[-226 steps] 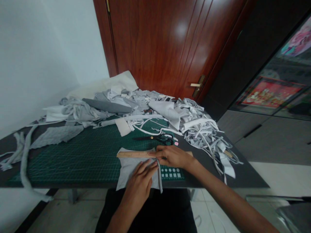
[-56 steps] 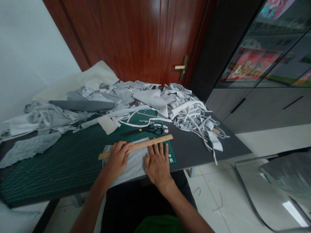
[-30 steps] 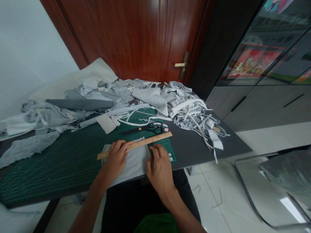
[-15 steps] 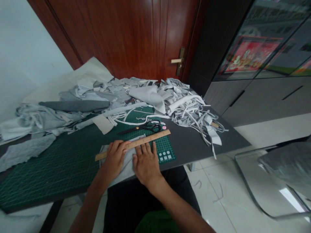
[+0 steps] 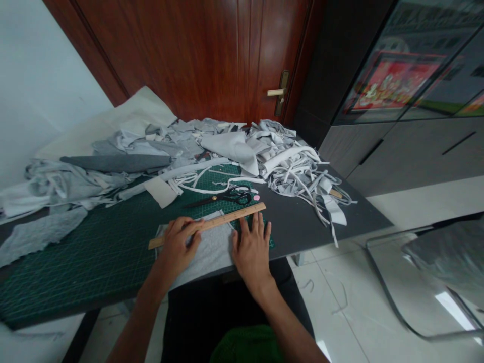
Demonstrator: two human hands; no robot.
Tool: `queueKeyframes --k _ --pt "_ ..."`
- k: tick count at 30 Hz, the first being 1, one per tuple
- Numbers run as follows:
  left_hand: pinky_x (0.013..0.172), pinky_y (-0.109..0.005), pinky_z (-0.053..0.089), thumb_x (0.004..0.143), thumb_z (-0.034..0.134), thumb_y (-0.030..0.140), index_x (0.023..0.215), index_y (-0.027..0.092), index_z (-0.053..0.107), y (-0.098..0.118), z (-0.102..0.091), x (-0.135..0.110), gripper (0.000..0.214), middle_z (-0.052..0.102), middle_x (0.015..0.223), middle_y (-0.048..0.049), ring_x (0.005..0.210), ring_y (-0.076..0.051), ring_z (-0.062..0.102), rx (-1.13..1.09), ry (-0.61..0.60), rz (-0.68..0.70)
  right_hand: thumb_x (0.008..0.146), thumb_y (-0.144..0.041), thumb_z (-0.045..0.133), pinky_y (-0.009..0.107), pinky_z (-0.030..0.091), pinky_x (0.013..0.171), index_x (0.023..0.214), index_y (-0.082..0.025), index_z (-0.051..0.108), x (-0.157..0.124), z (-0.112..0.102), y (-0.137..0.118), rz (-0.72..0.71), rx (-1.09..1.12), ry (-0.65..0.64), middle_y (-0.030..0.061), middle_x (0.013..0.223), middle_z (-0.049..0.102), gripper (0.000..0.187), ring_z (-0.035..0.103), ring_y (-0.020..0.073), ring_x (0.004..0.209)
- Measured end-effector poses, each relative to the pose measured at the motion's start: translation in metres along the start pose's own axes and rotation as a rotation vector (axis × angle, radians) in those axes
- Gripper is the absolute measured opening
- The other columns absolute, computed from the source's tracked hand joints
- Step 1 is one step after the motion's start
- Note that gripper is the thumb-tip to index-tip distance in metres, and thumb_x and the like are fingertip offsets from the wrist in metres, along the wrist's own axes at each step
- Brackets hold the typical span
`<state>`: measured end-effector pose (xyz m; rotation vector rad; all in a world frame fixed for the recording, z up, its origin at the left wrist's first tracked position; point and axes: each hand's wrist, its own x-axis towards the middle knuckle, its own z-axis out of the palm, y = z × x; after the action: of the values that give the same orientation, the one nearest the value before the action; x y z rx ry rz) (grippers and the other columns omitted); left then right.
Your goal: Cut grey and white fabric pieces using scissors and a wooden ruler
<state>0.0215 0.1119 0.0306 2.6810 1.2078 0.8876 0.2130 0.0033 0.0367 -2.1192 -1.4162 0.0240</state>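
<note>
My left hand [image 5: 177,248] is bent over the wooden ruler [image 5: 232,217], its fingertips lying across the ruler's middle and its thumb apart from them on the near side; whether I am gripping the wood or only pressing it down, I cannot tell. My right hand [image 5: 252,247] is released and flat, palm down with the fingers spread, at the right edge of the light grey cloth [image 5: 214,247], fingertips just short of the ruler's near edge. The ruler slants across the far part of the cloth, from near left to far right, and its two ends stick out past the cloth on either side. The cloth lies on the green cutting mat [image 5: 109,247] and reaches the near edge of the dark table [image 5: 302,222].

Just beyond the ruler lie my black-handled scissors [image 5: 223,197], blades to the left and handles to the right, with a small pink piece [image 5: 256,197] beside the handles. Left of the blades sits a cream swatch [image 5: 162,191]. Farther off, a heap of grey and white fabric scraps [image 5: 230,148] spreads along the far side, in front of the reddish-brown door [image 5: 189,55].
</note>
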Motion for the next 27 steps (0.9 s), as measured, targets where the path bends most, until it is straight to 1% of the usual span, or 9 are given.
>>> queueKeyframes --k 2,5,8,10,11,15,19,22,27 --pt "0.095 -0.045 0.051 0.102 0.044 0.034 0.119 0.025 0.072 0.001 0.0 0.0 0.034 0.062 0.109 -0.0081 0.104 -0.028 0.058 -0.002 -0.024 -0.004 0.101 -0.018 0.047 0.06 0.029 0.123 0.12 -0.009 0.067 -0.001 -0.004 0.004 0.0 0.058 0.042 0.0254 0.143 0.059 0.029 0.045 0.0349 0.145" --pt "0.099 -0.047 0.05 0.106 0.038 0.036 0.122 0.023 0.068 0.0 0.001 -0.002 0.036 0.061 0.114 -0.0089 0.109 -0.029 0.057 -0.005 -0.041 0.003 0.097 -0.01 0.046 0.048 0.044 0.114 0.105 -0.015 0.068 -0.008 -0.012 0.003 -0.11 0.198 0.007 0.0146 0.118 0.069 0.024 0.061 0.0272 0.119" --pt "0.099 -0.048 0.049 0.107 0.035 0.037 0.124 0.022 0.066 -0.003 0.003 -0.003 0.038 0.06 0.116 -0.0104 0.109 -0.03 0.056 -0.007 -0.039 0.015 0.097 -0.011 0.046 0.035 0.047 0.113 0.125 -0.014 0.067 -0.019 -0.016 -0.01 -0.408 0.332 -0.17 0.011 0.127 0.07 0.035 0.061 0.0218 0.121" --pt "0.099 -0.048 0.049 0.107 0.034 0.038 0.124 0.021 0.065 -0.005 0.004 -0.004 0.039 0.06 0.116 -0.0109 0.11 -0.03 0.056 -0.01 -0.045 0.022 0.102 -0.016 0.045 0.034 0.037 0.123 0.144 -0.008 0.057 -0.023 -0.014 -0.022 -0.561 0.305 -0.272 0.0136 0.146 0.063 0.045 0.054 0.0217 0.137" --pt "0.099 -0.048 0.049 0.107 0.034 0.038 0.124 0.021 0.065 -0.005 0.004 -0.004 0.039 0.06 0.116 -0.0111 0.11 -0.03 0.056 -0.012 -0.05 0.023 0.104 -0.019 0.043 0.038 0.032 0.127 0.149 -0.005 0.053 -0.023 -0.013 -0.027 -0.579 0.267 -0.303 0.0153 0.152 0.058 0.048 0.049 0.0232 0.144" --pt "0.099 -0.047 0.049 0.106 0.034 0.036 0.122 0.021 0.065 -0.002 0.003 -0.003 0.038 0.06 0.115 -0.0112 0.109 -0.03 0.055 -0.012 -0.05 0.004 0.108 -0.023 0.039 0.054 0.022 0.13 0.155 -0.01 0.049 -0.017 -0.008 -0.038 -0.489 0.156 -0.37 0.0118 0.161 0.05 0.05 0.035 0.0274 0.155" --pt "0.099 -0.047 0.049 0.106 0.034 0.036 0.119 0.021 0.065 -0.001 0.001 -0.002 0.037 0.06 0.115 -0.0117 0.109 -0.03 0.055 -0.016 -0.049 0.01 0.108 -0.024 0.039 0.057 0.025 0.128 0.156 -0.009 0.047 -0.01 -0.008 -0.032 -0.323 0.076 -0.329 0.015 0.164 0.046 0.052 0.035 0.0298 0.156" --pt "0.098 -0.048 0.049 0.105 0.036 0.038 0.121 0.021 0.066 -0.002 0.002 -0.002 0.038 0.061 0.115 -0.0117 0.108 -0.031 0.055 -0.014 -0.048 0.01 0.108 -0.032 0.041 0.06 0.02 0.129 0.158 -0.01 0.045 -0.005 -0.006 -0.025 -0.202 0.037 -0.247 0.0167 0.166 0.04 0.055 0.031 0.033 0.157" --pt "0.095 -0.049 0.049 0.104 0.038 0.035 0.119 0.021 0.068 0.003 0.001 -0.001 0.036 0.063 0.112 -0.0114 0.106 -0.031 0.057 0.032 -0.039 0.0 0.107 -0.033 0.043 0.064 0.012 0.129 0.158 -0.014 0.047 -0.005 -0.002 -0.021 -0.135 0.017 -0.19 0.0174 0.168 0.038 0.055 0.023 0.0364 0.16"
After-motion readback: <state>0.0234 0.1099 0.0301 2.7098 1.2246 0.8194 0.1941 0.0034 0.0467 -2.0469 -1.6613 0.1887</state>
